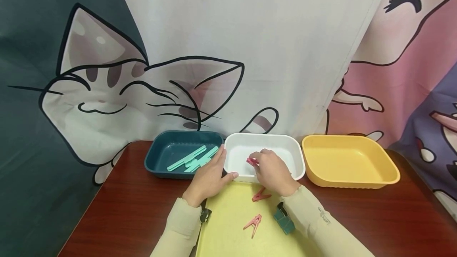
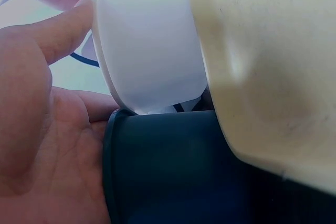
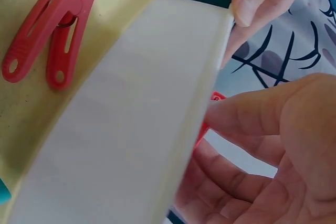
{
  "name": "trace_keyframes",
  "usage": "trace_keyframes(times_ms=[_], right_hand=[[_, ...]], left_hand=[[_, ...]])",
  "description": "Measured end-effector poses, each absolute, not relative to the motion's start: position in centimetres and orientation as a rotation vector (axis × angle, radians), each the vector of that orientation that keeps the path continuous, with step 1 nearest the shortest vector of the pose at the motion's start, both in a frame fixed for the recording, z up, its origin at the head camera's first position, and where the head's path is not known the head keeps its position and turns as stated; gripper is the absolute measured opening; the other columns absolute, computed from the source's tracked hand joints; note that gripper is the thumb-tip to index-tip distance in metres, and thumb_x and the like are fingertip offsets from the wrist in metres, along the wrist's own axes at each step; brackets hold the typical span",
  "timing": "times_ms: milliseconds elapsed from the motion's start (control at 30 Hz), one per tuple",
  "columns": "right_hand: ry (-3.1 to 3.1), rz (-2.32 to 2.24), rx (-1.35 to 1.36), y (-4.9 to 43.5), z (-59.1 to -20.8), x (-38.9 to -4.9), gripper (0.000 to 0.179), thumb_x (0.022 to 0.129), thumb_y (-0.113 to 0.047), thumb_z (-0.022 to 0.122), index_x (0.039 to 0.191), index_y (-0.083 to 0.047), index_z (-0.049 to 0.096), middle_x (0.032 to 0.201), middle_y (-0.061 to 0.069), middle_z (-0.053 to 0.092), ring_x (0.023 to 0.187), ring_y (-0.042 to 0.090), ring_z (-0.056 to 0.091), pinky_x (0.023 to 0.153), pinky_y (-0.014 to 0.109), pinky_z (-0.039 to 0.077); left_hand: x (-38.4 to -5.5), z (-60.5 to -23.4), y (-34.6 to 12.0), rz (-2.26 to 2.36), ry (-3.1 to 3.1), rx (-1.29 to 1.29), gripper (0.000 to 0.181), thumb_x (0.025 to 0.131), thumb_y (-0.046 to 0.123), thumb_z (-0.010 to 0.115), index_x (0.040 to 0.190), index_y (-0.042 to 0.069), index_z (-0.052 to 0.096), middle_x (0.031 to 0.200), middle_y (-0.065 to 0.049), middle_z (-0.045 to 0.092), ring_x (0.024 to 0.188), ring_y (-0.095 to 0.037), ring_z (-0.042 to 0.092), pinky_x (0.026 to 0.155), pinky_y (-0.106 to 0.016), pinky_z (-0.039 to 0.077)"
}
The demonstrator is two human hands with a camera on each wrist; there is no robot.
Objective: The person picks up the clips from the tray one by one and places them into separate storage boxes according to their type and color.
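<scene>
Over the white bin [image 1: 240,178], my right hand [image 1: 273,171] pinches a pink clothespin [image 1: 252,162] between thumb and fingers. In the right wrist view the white wall hides most of that clothespin [image 3: 202,131]. My left hand [image 1: 210,175] lies with its fingers stretched along the rims where the dark teal bin [image 1: 160,173] and the white bin meet. Its thumb touches the white rim in the left wrist view. Two more pink clothespins lie on the yellow tray [image 1: 225,237]: one clothespin [image 1: 260,196] near the white bin, another clothespin [image 1: 255,221] closer to me.
Several long mint-green clips [image 1: 187,158] lie in the dark teal bin. A yellow bin [image 1: 350,184] stands to the right of the white one. Beside my right wrist is a teal object [image 1: 284,220] whose kind I cannot tell. A printed cloth [image 1: 267,50] hangs behind the bins.
</scene>
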State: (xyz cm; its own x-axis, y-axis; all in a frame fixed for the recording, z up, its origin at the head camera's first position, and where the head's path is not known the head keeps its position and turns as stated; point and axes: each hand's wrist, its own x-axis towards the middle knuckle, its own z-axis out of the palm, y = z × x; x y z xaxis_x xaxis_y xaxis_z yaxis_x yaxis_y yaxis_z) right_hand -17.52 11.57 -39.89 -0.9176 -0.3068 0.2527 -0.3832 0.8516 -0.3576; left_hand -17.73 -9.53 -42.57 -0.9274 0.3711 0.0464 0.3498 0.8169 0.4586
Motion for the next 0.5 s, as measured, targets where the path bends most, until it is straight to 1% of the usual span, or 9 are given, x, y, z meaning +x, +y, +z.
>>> trace_keyframes(times_ms=[100,267,500], right_hand=[[-2.848,0.594,0.528,11.4,-40.2,-18.0,0.015,0.088,0.000,0.071,0.101,-0.006,0.077,0.083,0.008,0.067,0.077,0.025,0.061,0.076,0.042,0.056],[-2.866,0.593,0.525,11.1,-40.6,-18.7,0.020,0.085,0.005,0.070,0.100,-0.007,0.077,0.082,0.008,0.066,0.077,0.025,0.061,0.075,0.042,0.055],[-2.918,0.710,0.515,10.9,-41.4,-19.4,0.017,0.087,-0.001,0.075,0.103,-0.004,0.077,0.093,0.009,0.072,0.089,0.026,0.066,0.090,0.043,0.054]], left_hand=[[-17.7,-42.6,-9.5,0.731,2.950,0.586,0.084,0.098,0.049,0.061,0.156,-0.003,0.029,0.166,-0.012,0.018,0.140,-0.035,0.042,0.104,-0.052,0.046],[-17.8,-42.6,-9.6,0.735,2.953,0.592,0.085,0.098,0.049,0.061,0.156,-0.003,0.029,0.166,-0.013,0.018,0.140,-0.034,0.043,0.103,-0.052,0.046],[-17.7,-42.6,-9.6,0.749,2.951,0.592,0.084,0.097,0.049,0.061,0.156,-0.003,0.029,0.166,-0.012,0.019,0.138,-0.035,0.045,0.102,-0.053,0.047]])
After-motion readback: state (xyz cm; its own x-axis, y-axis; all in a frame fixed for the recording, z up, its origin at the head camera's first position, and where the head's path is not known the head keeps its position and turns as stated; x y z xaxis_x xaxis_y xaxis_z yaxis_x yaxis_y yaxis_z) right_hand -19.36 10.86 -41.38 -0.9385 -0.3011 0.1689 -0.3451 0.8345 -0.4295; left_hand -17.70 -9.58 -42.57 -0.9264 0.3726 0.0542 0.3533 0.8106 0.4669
